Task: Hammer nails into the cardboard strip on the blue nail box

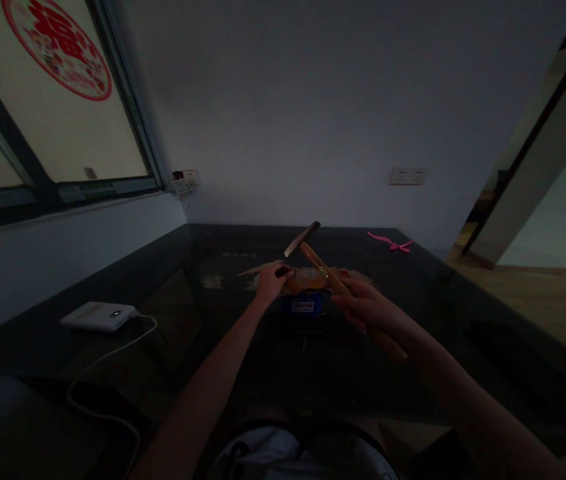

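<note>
My right hand (363, 303) is wrapped round the wooden handle of a hammer (320, 263). The hammer's metal head is raised above a brownish-orange bundle (307, 279), whose kind is hard to tell in the dim light. Fingers of my left hand (273, 280) are pinched at the bundle's left end; whatever they grip is too small and dark to name. Directly below the bundle shows a blue box (303, 304) with a pale label. A thin, pale, nail-like piece (305, 343) lies on the dark table nearer to me.
On the left of the glossy dark table (203, 253) lies a white power bank (100, 316), its white cable (107, 353) running toward me. A pink ribbon (399, 247) lies at the far right. Wall and window border the back and left sides.
</note>
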`<act>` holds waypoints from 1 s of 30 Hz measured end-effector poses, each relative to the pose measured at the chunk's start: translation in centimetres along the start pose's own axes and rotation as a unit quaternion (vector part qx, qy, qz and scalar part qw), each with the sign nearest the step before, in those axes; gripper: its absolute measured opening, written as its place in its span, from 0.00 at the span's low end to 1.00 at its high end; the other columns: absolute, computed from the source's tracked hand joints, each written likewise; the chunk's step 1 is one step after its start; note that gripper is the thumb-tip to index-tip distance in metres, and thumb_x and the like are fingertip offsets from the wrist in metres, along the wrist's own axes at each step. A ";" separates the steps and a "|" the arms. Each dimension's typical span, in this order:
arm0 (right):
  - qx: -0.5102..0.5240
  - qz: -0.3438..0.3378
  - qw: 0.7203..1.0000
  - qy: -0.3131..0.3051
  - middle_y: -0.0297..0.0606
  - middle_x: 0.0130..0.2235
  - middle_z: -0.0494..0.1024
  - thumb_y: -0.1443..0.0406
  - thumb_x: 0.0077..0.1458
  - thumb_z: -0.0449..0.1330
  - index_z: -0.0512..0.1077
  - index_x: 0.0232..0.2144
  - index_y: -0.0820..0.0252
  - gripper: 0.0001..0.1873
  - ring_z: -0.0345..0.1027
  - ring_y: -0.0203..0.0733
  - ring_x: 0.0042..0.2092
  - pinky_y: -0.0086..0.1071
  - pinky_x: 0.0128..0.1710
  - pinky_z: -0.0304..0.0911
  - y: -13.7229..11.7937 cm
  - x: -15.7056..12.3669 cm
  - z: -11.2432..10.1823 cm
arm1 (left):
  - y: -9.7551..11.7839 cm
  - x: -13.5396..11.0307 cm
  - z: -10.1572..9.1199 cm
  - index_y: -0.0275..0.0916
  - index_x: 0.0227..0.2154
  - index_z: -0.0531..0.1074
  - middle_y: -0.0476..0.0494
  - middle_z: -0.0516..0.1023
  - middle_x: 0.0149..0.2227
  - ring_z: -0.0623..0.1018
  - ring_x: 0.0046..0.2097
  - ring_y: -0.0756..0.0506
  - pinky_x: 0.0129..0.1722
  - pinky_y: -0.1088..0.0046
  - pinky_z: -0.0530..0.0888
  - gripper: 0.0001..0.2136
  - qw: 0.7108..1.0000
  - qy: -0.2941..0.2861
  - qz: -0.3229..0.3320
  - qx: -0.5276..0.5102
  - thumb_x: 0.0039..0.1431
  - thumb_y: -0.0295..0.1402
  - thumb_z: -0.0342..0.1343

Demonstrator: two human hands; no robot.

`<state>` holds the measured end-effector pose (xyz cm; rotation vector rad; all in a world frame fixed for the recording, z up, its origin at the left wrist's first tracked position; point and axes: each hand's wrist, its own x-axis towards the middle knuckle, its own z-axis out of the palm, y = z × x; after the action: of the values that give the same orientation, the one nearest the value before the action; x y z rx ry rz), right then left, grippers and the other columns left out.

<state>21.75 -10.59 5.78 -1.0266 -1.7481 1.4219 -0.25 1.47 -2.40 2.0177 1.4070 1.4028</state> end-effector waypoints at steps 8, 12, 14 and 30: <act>-0.004 0.019 1.000 0.017 0.20 0.14 0.59 0.59 0.46 0.57 0.61 0.38 0.62 0.17 0.50 0.26 0.11 0.21 0.08 0.47 0.5 0.1 -0.1 | 0.0 -0.1 0.1 0.36 0.29 0.74 0.46 0.77 0.32 0.75 0.35 0.48 0.37 0.73 0.70 0.04 1.000 0.011 0.029 0.004 0.50 0.28 0.56; 0.000 0.020 1.000 0.013 0.19 0.13 0.58 0.59 0.47 0.57 0.61 0.40 0.62 0.19 0.49 0.26 0.10 0.21 0.08 0.46 0.5 0.1 -0.1 | -0.4 0.0 0.2 0.37 0.30 0.74 0.46 0.77 0.32 0.76 0.36 0.47 0.38 0.72 0.71 0.05 0.999 0.015 0.034 0.002 0.50 0.28 0.55; 0.006 0.023 1.000 0.011 0.19 0.14 0.58 0.59 0.46 0.57 0.61 0.40 0.62 0.19 0.48 0.26 0.10 0.21 0.07 0.47 0.5 0.1 0.0 | -0.5 0.0 0.3 0.37 0.30 0.74 0.45 0.78 0.32 0.76 0.36 0.47 0.38 0.72 0.71 0.05 1.000 0.014 0.027 -0.002 0.50 0.29 0.56; -0.028 0.051 0.998 -0.019 0.19 0.15 0.59 0.62 0.49 0.55 0.60 0.41 0.62 0.16 0.49 0.25 0.11 0.21 0.09 0.50 -0.1 0.3 1.0 | -0.3 -0.2 -1.0 0.35 0.28 0.74 0.45 0.77 0.28 0.75 0.33 0.47 0.33 0.74 0.69 0.08 0.999 0.022 0.005 0.034 0.51 0.35 0.55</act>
<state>20.75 -10.82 5.69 -1.1392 -1.7943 1.4714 -1.29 1.20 -2.23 2.0502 1.4836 1.4310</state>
